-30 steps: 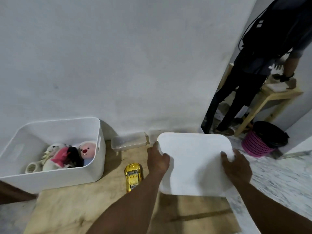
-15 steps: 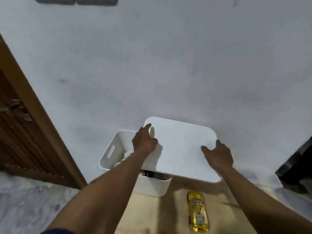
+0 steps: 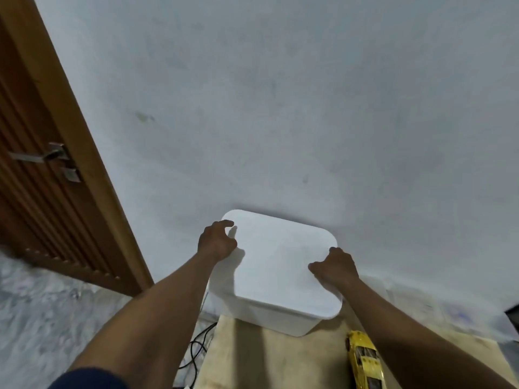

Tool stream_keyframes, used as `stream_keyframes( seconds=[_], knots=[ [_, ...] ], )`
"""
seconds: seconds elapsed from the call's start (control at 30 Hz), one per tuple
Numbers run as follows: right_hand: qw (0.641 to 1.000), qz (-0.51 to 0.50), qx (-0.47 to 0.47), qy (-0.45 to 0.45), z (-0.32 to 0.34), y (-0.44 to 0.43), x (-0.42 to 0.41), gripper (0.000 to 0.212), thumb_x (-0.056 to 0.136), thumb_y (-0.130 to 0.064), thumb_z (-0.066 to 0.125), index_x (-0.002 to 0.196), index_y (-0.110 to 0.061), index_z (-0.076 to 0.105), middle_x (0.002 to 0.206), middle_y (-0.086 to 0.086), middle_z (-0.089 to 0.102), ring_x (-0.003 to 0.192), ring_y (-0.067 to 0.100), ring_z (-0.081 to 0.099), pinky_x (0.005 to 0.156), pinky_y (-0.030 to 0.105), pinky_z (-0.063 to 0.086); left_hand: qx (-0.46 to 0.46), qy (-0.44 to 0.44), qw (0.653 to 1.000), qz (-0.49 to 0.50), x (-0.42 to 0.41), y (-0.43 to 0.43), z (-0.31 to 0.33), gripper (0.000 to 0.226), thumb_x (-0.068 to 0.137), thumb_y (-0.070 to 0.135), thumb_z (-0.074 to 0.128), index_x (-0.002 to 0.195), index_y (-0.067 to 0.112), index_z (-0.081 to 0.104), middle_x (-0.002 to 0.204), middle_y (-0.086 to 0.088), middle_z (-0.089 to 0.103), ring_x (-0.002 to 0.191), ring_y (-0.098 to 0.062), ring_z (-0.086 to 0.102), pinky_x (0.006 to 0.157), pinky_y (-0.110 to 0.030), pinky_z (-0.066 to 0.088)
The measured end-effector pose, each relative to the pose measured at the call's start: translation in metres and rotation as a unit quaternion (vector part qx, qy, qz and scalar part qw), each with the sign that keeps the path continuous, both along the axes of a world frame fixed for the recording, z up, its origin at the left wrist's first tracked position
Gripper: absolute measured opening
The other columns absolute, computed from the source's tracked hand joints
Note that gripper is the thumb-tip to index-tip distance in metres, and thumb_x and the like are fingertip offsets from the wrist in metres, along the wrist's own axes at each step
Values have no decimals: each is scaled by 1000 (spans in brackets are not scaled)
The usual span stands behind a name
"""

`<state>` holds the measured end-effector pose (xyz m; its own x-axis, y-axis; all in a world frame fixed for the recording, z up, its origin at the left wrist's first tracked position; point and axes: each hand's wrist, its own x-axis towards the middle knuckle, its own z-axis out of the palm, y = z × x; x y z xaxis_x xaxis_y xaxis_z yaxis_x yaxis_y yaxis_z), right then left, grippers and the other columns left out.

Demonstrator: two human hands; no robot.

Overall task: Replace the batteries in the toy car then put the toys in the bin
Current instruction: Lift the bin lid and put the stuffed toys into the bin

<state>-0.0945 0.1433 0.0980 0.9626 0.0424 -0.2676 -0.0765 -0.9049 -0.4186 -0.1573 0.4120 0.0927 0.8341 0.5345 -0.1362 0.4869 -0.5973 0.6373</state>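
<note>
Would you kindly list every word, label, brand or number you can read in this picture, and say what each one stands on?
No text can be read anywhere.
Yellow toy car: dark markings on its top, too blurred to tell whether they are text.
White lid and bin: plain, no print shows.
Door and wall: no sign or label.

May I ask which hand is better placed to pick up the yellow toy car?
Right hand. The yellow toy car lies on the wooden board beside the right forearm, right of the white plastic bin. The left hand, holding the white lid at its left side, would likely have to reach across.
</note>
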Motion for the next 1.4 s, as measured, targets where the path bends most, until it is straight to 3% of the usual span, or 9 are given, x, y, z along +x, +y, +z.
stream_keyframes(
  seconds=[0.2, 0.37, 0.5, 0.73, 1.0, 1.27, 1.4],
  knots=[
    [999, 9, -31, 5, -15, 9, 6, 49, 76, -44, 64, 111, -12, 51, 109, 7, 60, 109, 31, 54, 81, 34, 50, 2, 26, 1000, -4, 13, 9, -15, 54, 85, 15, 60, 137, 30, 56, 137, -3, 57, 126, -25, 54, 102, -33, 45],
    [998, 1, -62, -2, -23, 17, 14, 56, 89, -41, 52, 135, -11, 39, 128, 12, 51, 122, 33, 43, 90, 38, 44, 30, 67, 996, -42, 23, 15, -24, 58, 89, 23, 57, 145, 27, 45, 142, -6, 47, 131, -28, 47, 102, -35, 42],
    [997, -49, -35, -57, -32, 20, 14, 53, 99, -33, 42, 147, -16, 28, 134, 14, 43, 126, 33, 40, 93, 42, 43, 75, 60, 993, -72, 20, 11, -35, 51, 90, 30, 55, 139, 22, 43, 137, -11, 40, 127, -33, 40, 95, -38, 44],
    [993, -81, 22, -81, -38, 9, 19, 56, 94, -16, 46, 149, -24, 34, 133, 9, 46, 122, 29, 50, 92, 39, 45, 75, 42, 994, -61, 19, 11, -39, 56, 89, 40, 57, 142, 29, 41, 148, -7, 31, 134, -30, 36, 101, -40, 44],
    [993, -72, -14, -92, -42, 11, 24, 58, 90, -15, 48, 146, -22, 34, 121, 12, 47, 110, 32, 55, 86, 40, 48, 102, 2, 992, -71, 7, 11, -49, 59, 92, 50, 52, 146, 35, 34, 156, -3, 21, 139, -26, 32, 102, -41, 42],
    [993, -54, -57, -86, -41, 15, 31, 60, 92, -16, 51, 147, -22, 30, 122, 13, 45, 109, 32, 55, 79, 37, 43, 71, 42, 994, -67, 14, 13, -50, 62, 91, 52, 52, 148, 40, 31, 159, 0, 15, 144, -25, 30, 105, -41, 41],
    [993, -65, -44, -90, -45, 11, 29, 62, 91, -15, 49, 148, -24, 28, 123, 13, 45, 111, 33, 53, 82, 38, 44, 69, 9, 996, -57, 7, 10, -52, 60, 90, 52, 54, 145, 42, 35, 159, 3, 17, 142, -23, 34, 104, -41, 43]
  ],
)
